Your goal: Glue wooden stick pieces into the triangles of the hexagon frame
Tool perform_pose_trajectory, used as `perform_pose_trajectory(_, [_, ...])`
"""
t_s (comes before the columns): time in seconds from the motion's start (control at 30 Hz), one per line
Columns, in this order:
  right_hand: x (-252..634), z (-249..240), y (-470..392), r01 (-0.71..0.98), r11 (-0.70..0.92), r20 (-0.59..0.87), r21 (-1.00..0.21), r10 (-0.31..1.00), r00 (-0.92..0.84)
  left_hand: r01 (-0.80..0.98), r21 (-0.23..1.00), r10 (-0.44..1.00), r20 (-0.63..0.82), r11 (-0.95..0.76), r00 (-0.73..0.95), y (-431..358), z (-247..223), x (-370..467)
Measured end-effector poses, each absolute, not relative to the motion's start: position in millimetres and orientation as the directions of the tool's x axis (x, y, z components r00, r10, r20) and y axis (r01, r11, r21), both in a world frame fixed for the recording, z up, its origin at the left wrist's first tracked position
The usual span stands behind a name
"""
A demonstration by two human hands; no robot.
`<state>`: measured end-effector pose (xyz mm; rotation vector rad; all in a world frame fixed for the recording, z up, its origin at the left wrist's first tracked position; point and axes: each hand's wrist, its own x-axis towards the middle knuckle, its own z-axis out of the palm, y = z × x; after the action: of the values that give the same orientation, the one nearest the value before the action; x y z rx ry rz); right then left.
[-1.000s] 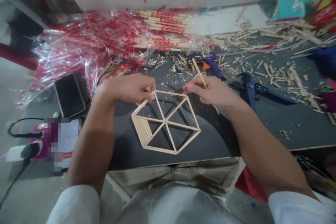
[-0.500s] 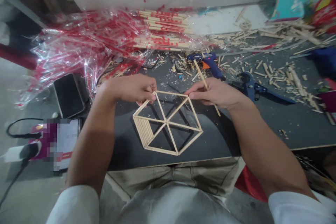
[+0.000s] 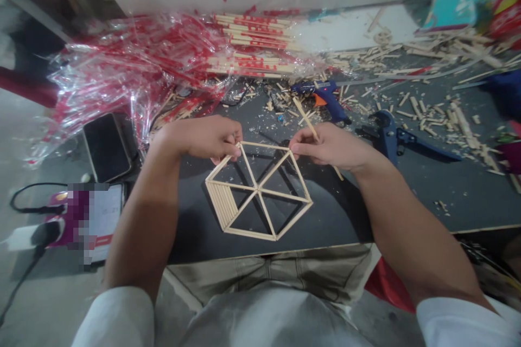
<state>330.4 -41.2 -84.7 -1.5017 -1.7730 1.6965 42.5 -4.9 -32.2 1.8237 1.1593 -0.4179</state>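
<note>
A six-sided frame of thin wooden sticks, with spokes meeting at its centre, is held over the dark table. One of its triangles, at the lower left, is partly filled with sticks laid side by side. My left hand pinches the frame's upper left corner. At the upper right corner, my right hand has its thumb and finger closed on the frame. A loose chopstick also passes through my right hand, slanting from upper left to lower right; its middle is hidden by the fingers.
Behind my hands lie a blue glue gun and wrapped chopsticks among red-printed plastic wrappers. Blue cutters rest at the right, near scattered stick offcuts. At the left are a dark phone and a power bank with cables.
The chopstick in my right hand has shifted and tilted slightly to the left. Both hands keep hold of the frame, which has hardly moved.
</note>
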Motion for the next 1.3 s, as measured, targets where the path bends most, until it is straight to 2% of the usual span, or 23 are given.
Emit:
perform_pose_trajectory(0.27, [326.1,-80.1,-45.4,0.559,-0.153,-0.46,-0.815,0.757,-0.464,0.853,0.501,0.513,-0.698,-0.147,0.499,-4.4,-31.4,44.3])
perform_pose_trajectory(0.47, [324.4,-84.6,-47.4,0.483,-0.253,-0.494,-0.838,0.728,-0.475,0.856,0.488,0.513,-0.698,-0.17,0.5,-3.9,-31.3,44.6])
perform_pose_trajectory(0.7, [321.9,-84.4,-49.7,0.403,-0.367,-0.538,-0.838,0.679,-0.5,0.826,0.534,0.497,-0.676,-0.178,0.544,-2.2,-35.2,41.5])
perform_pose_trajectory(1.07, [325.8,-87.5,-47.2,0.437,-0.349,-0.525,-0.829,0.753,-0.396,0.849,0.497,0.506,-0.694,-0.177,0.512,-1.1,-37.1,40.5])
perform_pose_trajectory(1.2, [330.1,-88.6,-42.0,0.388,-0.319,-0.448,-0.865,0.839,-0.308,0.843,0.506,0.501,-0.69,-0.184,0.523,-0.5,-37.6,38.8])
perform_pose_trajectory(1.3, [332.2,-86.2,-39.8,0.427,-0.234,-0.402,-0.873,0.841,-0.362,0.848,0.503,0.496,-0.701,-0.167,0.513,-0.4,-38.0,38.7])
